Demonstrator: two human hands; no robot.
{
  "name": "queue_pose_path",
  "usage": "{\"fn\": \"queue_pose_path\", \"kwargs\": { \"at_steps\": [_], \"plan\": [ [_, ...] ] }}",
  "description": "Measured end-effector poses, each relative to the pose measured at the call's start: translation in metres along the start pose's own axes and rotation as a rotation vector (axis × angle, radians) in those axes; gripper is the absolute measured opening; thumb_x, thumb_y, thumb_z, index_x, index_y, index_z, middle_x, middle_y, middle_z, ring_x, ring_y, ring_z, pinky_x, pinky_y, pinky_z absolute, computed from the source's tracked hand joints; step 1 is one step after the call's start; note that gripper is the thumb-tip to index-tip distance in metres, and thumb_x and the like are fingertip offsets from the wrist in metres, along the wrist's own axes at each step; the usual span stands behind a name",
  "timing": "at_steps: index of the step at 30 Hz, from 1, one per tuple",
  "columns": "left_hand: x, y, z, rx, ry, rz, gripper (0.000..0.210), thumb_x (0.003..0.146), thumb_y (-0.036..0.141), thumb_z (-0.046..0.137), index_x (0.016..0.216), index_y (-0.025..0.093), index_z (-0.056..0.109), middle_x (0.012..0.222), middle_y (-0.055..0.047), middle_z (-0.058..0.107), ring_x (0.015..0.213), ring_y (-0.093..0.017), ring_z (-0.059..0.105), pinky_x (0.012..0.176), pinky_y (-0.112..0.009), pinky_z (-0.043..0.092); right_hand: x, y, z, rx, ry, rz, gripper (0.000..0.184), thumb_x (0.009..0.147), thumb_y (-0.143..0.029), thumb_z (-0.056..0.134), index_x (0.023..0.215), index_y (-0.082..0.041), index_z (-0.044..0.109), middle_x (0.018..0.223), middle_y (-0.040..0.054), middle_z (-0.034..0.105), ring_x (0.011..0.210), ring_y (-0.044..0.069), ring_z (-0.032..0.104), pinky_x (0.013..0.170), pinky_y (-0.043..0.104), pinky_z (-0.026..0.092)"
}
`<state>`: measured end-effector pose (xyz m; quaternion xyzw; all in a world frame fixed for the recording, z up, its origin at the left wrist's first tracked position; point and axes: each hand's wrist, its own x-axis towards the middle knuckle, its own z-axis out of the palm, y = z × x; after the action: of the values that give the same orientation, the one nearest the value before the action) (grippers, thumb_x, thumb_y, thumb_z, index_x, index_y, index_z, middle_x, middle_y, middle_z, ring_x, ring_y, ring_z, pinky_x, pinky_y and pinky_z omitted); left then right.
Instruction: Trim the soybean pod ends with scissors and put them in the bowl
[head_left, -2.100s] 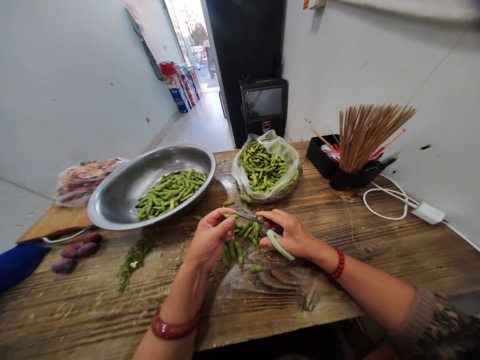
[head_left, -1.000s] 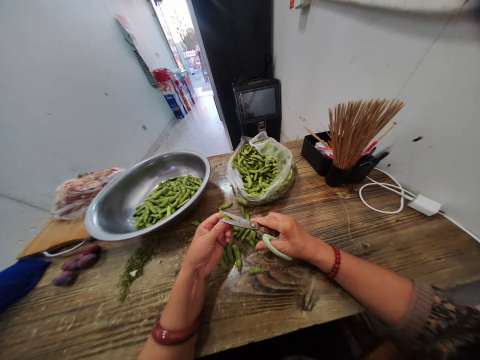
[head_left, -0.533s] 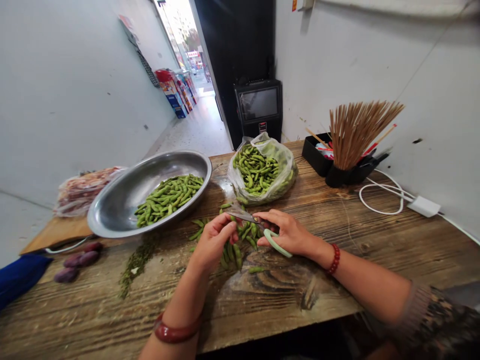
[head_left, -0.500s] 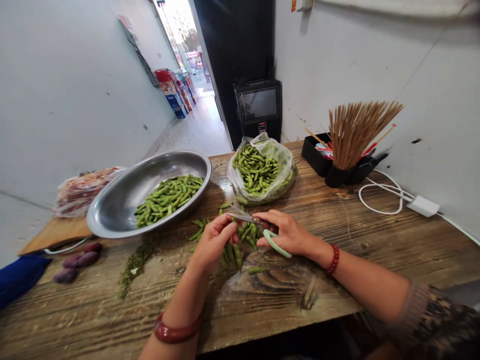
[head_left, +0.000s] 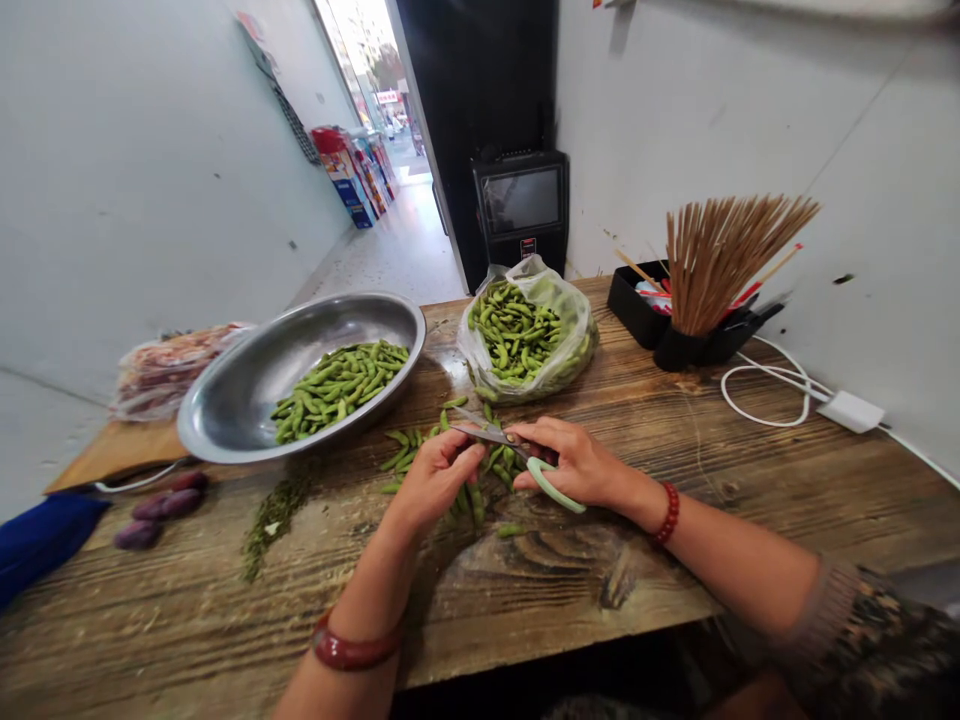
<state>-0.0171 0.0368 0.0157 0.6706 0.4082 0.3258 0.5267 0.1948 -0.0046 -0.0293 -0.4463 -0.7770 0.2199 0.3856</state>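
My right hand (head_left: pixel 566 460) grips a pair of scissors (head_left: pixel 551 482) by its pale green handles, the blades spread slightly and pointing left. At the blade tips is my left hand (head_left: pixel 439 470), thumb and fingers pinched together; whatever they hold is hidden behind them. Loose green edamame pods (head_left: pixel 401 450) lie on the table beneath and around both hands, and a single pod (head_left: pixel 510 530) lies nearer me. Beyond the hands stands an open plastic bag (head_left: pixel 581 345) full of pods. To the left, a tilted steel basin (head_left: pixel 240 385) holds a heap of pods.
Trimmings (head_left: pixel 270 525) and several purple, plum-like items (head_left: pixel 161 505) lie on the wooden table (head_left: pixel 570 590) at left. Bagged meat-like food (head_left: pixel 176 370) rests behind them. At right are wooden sticks (head_left: pixel 720 265) in a black holder (head_left: pixel 637 305) and a white cable (head_left: pixel 772 420).
The view has shifted slightly, moving the basin and bag a little up and right in the picture. The scissor blades look a bit wider apart; both hands stay nearly in place.
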Motion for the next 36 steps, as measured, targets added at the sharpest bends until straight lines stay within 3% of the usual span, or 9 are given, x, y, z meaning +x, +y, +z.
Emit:
{"fn": "queue_pose_path", "kwargs": {
  "at_steps": [7, 13, 15, 17, 20, 23, 29, 32, 36],
  "plan": [
    [0.001, 0.001, -0.006, -0.008, 0.018, -0.048, 0.013, 0.075, 0.021, 0.057, 0.076, 0.015, 0.068, 0.06, 0.002, 0.053, 0.051, -0.01, 0.039, 0.048, -0.021, 0.03, 0.0, 0.0, -0.001, 0.031, 0.013, 0.021, 0.05, 0.074, -0.04, 0.075, 0.118, -0.019, 0.063, 0.083, 0.0032, 0.065, 0.066, 0.013, 0.056, 0.064, 0.024, 0.046],
    [0.003, 0.001, -0.009, -0.358, 0.069, -0.09, 0.014, 0.07, 0.017, 0.055, 0.083, 0.019, 0.059, 0.066, 0.002, 0.055, 0.057, -0.011, 0.05, 0.054, -0.022, 0.04, 0.002, 0.002, 0.001, 0.026, 0.129, 0.089, 0.051, 0.072, -0.04, 0.076, 0.116, -0.017, 0.065, 0.092, 0.0078, 0.069, 0.078, 0.019, 0.064, 0.072, 0.029, 0.051],
    [0.005, -0.002, -0.009, -0.378, 0.072, -0.098, 0.011, 0.071, 0.019, 0.057, 0.082, 0.02, 0.057, 0.065, 0.003, 0.053, 0.057, -0.012, 0.05, 0.054, -0.022, 0.041, 0.003, 0.001, 0.001, 0.029, 0.133, 0.09, 0.051, 0.072, -0.039, 0.076, 0.116, -0.016, 0.065, 0.095, 0.0089, 0.069, 0.081, 0.02, 0.065, 0.074, 0.031, 0.052],
    [0.007, -0.007, -0.008, -0.205, 0.106, -0.062, 0.006, 0.075, 0.023, 0.059, 0.079, 0.019, 0.058, 0.063, 0.003, 0.051, 0.055, -0.011, 0.047, 0.053, -0.022, 0.038, 0.003, 0.0, 0.001, 0.04, 0.123, 0.086, 0.051, 0.073, -0.038, 0.076, 0.117, -0.016, 0.064, 0.096, 0.0094, 0.069, 0.084, 0.021, 0.065, 0.077, 0.032, 0.052],
    [0.01, -0.018, -0.007, 0.287, 0.151, 0.104, 0.008, 0.076, 0.025, 0.063, 0.074, 0.018, 0.066, 0.066, 0.0, 0.055, 0.061, -0.013, 0.049, 0.059, -0.023, 0.038, 0.002, -0.001, 0.001, 0.049, 0.118, 0.079, 0.051, 0.072, -0.037, 0.076, 0.117, -0.016, 0.064, 0.097, 0.0096, 0.07, 0.087, 0.021, 0.065, 0.079, 0.032, 0.052],
    [0.012, -0.027, -0.006, 0.651, 0.058, 0.227, 0.009, 0.077, 0.025, 0.063, 0.081, 0.022, 0.071, 0.075, -0.003, 0.061, 0.067, -0.016, 0.053, 0.063, -0.026, 0.038, 0.002, -0.001, 0.001, 0.054, 0.124, 0.08, 0.051, 0.073, -0.037, 0.076, 0.117, -0.015, 0.065, 0.097, 0.01, 0.069, 0.086, 0.021, 0.065, 0.078, 0.031, 0.053],
    [0.011, -0.031, -0.002, 0.935, -0.06, 0.24, 0.015, 0.081, 0.022, 0.057, 0.09, 0.023, 0.07, 0.09, -0.006, 0.063, 0.084, -0.021, 0.058, 0.072, -0.03, 0.041, 0.003, 0.0, 0.002, 0.053, 0.109, 0.084, 0.051, 0.072, -0.036, 0.077, 0.116, -0.015, 0.065, 0.098, 0.0098, 0.07, 0.08, 0.019, 0.065, 0.076, 0.031, 0.052],
    [0.012, -0.028, -0.002, 0.841, -0.013, 0.227, 0.012, 0.077, 0.016, 0.058, 0.083, 0.021, 0.067, 0.084, -0.004, 0.061, 0.08, -0.019, 0.056, 0.071, -0.029, 0.042, 0.003, 0.001, 0.002, 0.052, 0.122, 0.09, 0.05, 0.072, -0.035, 0.077, 0.116, -0.016, 0.065, 0.097, 0.0092, 0.07, 0.081, 0.019, 0.065, 0.076, 0.03, 0.052],
    [0.011, -0.02, -0.005, 0.373, 0.148, 0.12, 0.005, 0.071, 0.019, 0.064, 0.075, 0.017, 0.062, 0.074, -0.001, 0.059, 0.07, -0.015, 0.054, 0.065, -0.025, 0.041, 0.003, 0.002, 0.002, 0.05, 0.148, 0.092, 0.047, 0.072, -0.036, 0.076, 0.114, -0.018, 0.066, 0.096, 0.0079, 0.069, 0.083, 0.02, 0.065, 0.075, 0.03, 0.052]
  ]
}}
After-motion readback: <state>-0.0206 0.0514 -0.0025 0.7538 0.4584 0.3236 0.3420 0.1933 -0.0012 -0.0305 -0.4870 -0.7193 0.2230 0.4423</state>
